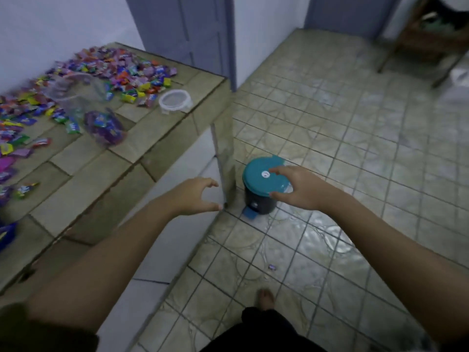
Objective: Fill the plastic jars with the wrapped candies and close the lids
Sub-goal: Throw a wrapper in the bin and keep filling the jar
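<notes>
The job looks barely begun. Most candies [121, 72] lie loose across the worktop [142, 146]. One jar [105, 128] holds some, a second jar [76, 91] is too blurred to judge, and a lid [175, 101] lies off near the worktop's edge. One candy [272, 267] sits on the floor.

Both arms reach forward, away from the worktop. The left hand [195, 196] and right hand [297, 188] hold nothing, their fingers spread wide and curved. The right hand shows over a teal-lidded bin [256, 179]; contact is unclear.
</notes>
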